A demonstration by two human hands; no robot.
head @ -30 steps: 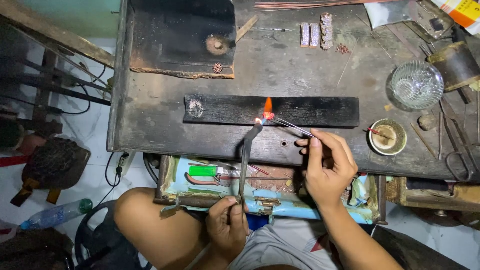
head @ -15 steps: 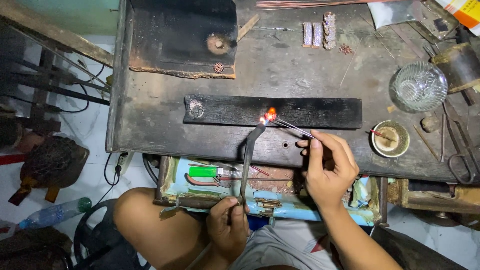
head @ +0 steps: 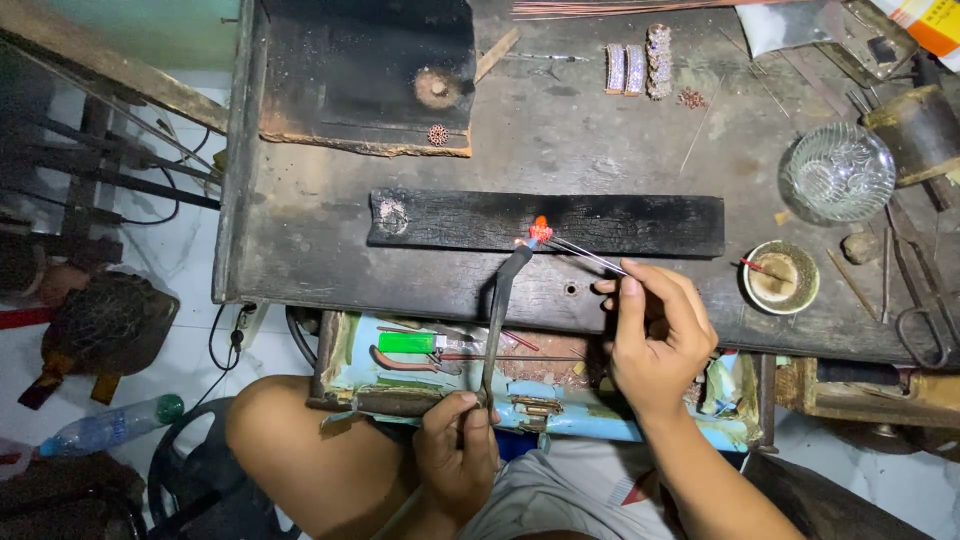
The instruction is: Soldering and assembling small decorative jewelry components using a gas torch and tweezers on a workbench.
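My left hand (head: 457,448) grips the lower end of a long dark torch pipe (head: 498,310) whose tip reaches a small glowing orange piece (head: 540,230) on a charred black board (head: 640,224). My right hand (head: 655,335) holds thin metal tweezers (head: 585,256), and their points touch that glowing piece. Both hands sit at the near edge of a worn dark workbench (head: 560,140).
A glass bowl (head: 838,172) and a small round dish with a red-tipped stick (head: 781,276) stand at the right. Metal strips (head: 640,66) lie at the back. A large burnt block (head: 367,70) sits back left. An open drawer (head: 440,355) holds pliers and a green lighter.
The flame at the torch tip has shrunk to a small orange glow. Both hands stay almost in the same place.
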